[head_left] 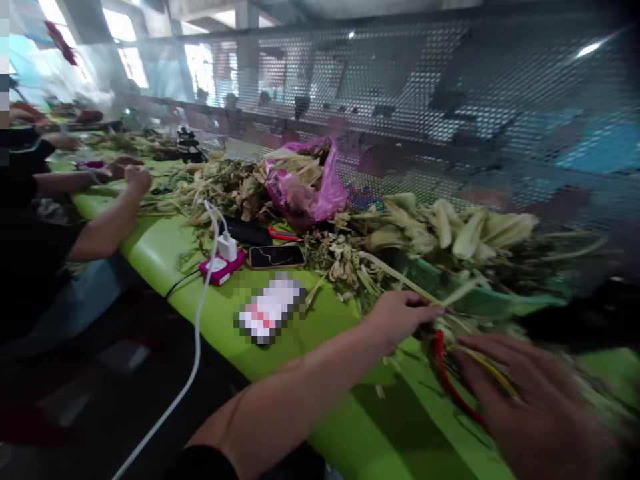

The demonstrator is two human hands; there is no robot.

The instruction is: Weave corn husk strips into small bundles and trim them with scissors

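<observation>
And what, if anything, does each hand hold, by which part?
The right hand holds a tool by its red and yellow handles. The left hand seems to pinch a pale plant strip; exactly where cannot be told.

One head-worn camera looks forward and down across the green surface from its near edge, facing the mesh screen beyond the far edge; the right hand is nearest the lens.
</observation>
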